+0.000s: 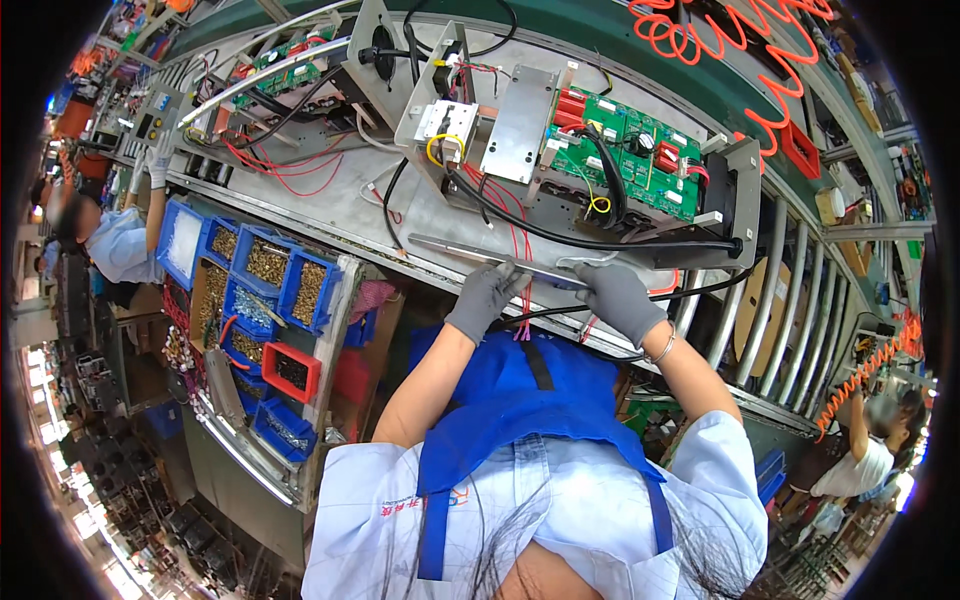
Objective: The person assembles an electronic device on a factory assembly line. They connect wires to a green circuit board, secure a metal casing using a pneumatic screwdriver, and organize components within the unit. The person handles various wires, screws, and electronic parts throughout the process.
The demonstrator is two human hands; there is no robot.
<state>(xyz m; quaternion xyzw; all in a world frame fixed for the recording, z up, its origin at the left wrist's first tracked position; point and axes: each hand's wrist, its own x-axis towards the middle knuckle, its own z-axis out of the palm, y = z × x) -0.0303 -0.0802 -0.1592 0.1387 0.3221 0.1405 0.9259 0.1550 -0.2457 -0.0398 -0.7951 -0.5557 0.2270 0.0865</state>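
A long, thin grey metal plate (462,251), seen nearly edge-on, is held at the near edge of the bench. My left hand (486,298), in a grey glove, has its fingers closed on the plate's lower edge near the middle. At the plate's right end, my gloved right hand (618,298) grips it too. Just beyond stands an open metal chassis with a green circuit board (630,150), a bare metal bracket (520,125) and a white block (445,128). A thick black cable (600,243) crosses in front of the chassis, and thin red wires (525,318) hang down between my hands.
Blue bins (268,262) of screws and small fasteners, plus a red bin (291,372), stand at the left. Another chassis (290,75) sits farther left. Metal rollers (775,290) run along the right. Orange coiled hoses (765,115) hang overhead. Other people work at both sides.
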